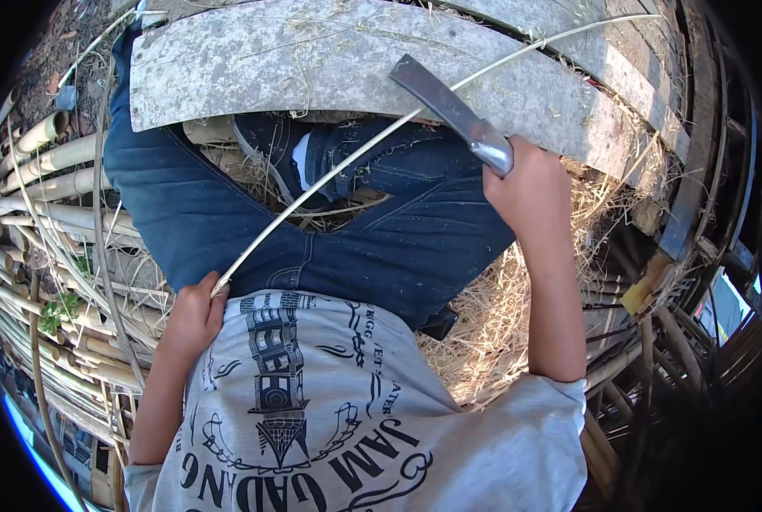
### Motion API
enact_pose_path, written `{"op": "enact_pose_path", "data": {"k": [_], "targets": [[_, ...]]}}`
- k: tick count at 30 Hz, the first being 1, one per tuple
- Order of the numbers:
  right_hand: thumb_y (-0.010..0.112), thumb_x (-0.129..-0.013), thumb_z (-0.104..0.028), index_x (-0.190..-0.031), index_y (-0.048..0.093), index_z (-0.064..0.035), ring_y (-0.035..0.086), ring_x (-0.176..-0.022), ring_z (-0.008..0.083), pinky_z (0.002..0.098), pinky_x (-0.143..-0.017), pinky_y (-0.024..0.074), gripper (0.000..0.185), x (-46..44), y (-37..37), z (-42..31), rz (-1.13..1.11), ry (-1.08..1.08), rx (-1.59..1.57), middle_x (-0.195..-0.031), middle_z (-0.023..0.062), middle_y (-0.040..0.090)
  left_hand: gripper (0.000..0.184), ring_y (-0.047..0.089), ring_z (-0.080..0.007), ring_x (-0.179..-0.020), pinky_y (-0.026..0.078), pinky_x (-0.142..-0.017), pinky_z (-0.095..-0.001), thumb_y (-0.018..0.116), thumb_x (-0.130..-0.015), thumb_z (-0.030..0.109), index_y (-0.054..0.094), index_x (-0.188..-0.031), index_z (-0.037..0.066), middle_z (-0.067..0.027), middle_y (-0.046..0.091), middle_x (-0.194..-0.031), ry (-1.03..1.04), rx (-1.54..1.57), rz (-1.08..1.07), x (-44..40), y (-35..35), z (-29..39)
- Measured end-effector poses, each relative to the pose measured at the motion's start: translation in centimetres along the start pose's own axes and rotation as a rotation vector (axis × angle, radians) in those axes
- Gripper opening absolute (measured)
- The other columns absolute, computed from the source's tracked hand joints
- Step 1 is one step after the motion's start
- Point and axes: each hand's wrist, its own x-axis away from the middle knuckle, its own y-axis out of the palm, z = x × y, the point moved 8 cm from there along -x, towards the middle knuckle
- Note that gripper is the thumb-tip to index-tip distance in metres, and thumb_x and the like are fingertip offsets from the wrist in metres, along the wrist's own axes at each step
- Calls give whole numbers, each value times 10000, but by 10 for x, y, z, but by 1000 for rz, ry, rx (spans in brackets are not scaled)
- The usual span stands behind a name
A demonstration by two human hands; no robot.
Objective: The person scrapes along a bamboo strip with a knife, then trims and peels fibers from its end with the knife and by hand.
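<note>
My left hand (195,314) is closed around the near end of a long, thin bamboo strip (338,168). The strip slants up and away to the right, over my lap and across the worn wooden board (253,64), and its far end bends near the upper right. In my right hand (530,189) is a machete (449,109), gripped by its metal-collared handle, with the flat, blunt-ended blade pointing up and left. The blade crosses the strip just past the board's near edge; whether they touch I cannot tell. My fingers hide most of the machete's handle.
Bamboo poles (73,179) lie stacked at the left, with a small green plant (59,313) among them. Pale shavings (492,316) cover the ground at the right. A wooden framework (705,171) stands along the far right. My crossed legs in jeans (201,205) are tucked beneath the board.
</note>
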Motion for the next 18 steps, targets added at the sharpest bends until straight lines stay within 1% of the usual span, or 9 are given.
{"op": "enact_pose_path", "data": {"k": [1, 2, 4, 5, 8, 10, 12, 16, 18], "targets": [[691, -758, -215, -841, 674, 7, 677, -756, 402, 464, -707, 543, 238, -9, -4, 23, 40, 138, -15, -774, 234, 675, 130, 571, -486, -657, 431, -583, -506, 538, -914, 80, 528, -863, -39, -297, 557, -660, -5, 2, 2, 1, 0, -4], [680, -769, -221, -850, 676, 17, 672, -762, 412, 476, -705, 537, 252, -14, -11, 45, 47, 266, -35, -781, 243, 672, 137, 571, -487, -662, 432, -586, -506, 535, -919, 85, 531, -865, -41, -296, 559, -662, 4, 4, 0, 1, 0, -5], [681, -772, -226, -856, 680, 15, 673, -763, 409, 477, -707, 538, 256, -19, -26, 66, 63, 343, 39, -787, 238, 675, 144, 570, -488, -666, 432, -590, -507, 533, -925, 89, 534, -867, -42, -295, 560, -664, 10, 10, 7, -1, 1, -8], [681, -772, -226, -856, 680, 15, 673, -763, 409, 477, -707, 538, 256, -18, -27, 65, 65, 339, 41, -787, 238, 675, 147, 568, -488, -666, 431, -588, -505, 532, -928, 93, 538, -869, -42, -293, 561, -666, 29, 13, 18, -3, 2, -8], [700, -749, -232, -837, 686, 6, 674, -756, 405, 469, -714, 543, 255, -6, -15, 18, -65, 55, 2, -778, 236, 673, 156, 566, -486, -664, 429, -583, -501, 537, -935, 105, 546, -875, -38, -287, 565, -671, 58, 16, 3, -10, 1, -4], [702, -731, -243, -826, 697, -10, 675, -756, 402, 460, -720, 548, 252, 2, 6, -10, -150, -50, -15, -775, 230, 676, 162, 566, -483, -663, 428, -581, -498, 542, -939, 114, 549, -878, -36, -284, 567, -674, 58, 19, -19, -14, 5, -5], [698, -725, -248, -822, 702, -19, 677, -758, 400, 456, -725, 550, 249, -6, 7, -2, -127, -2, -7, -774, 226, 678, 178, 566, -478, -660, 424, -577, -495, 556, -940, 135, 549, -877, -31, -275, 573, -675, -22, 8, -39, -12, 8, -17], [679, -715, -261, -814, 713, -33, 680, -767, 395, 454, -732, 551, 250, -19, 3, 11, -78, 86, 39, -784, 219, 685, 189, 579, -472, -664, 441, -585, -507, 593, -925, 159, 550, -859, -13, -272, 574, -663, 14, -63, 51, -9, 8, -15], [672, -713, -257, -826, 714, -33, 680, -786, 396, 460, -746, 548, 254, -25, -2, 20, -96, 124, 98, -806, 224, 687, 185, 591, -461, -656, 451, -590, -513, 611, -915, 170, 557, -872, -3, -266, 580, -662, 45, -74, 67, -10, 12, -19]]}}
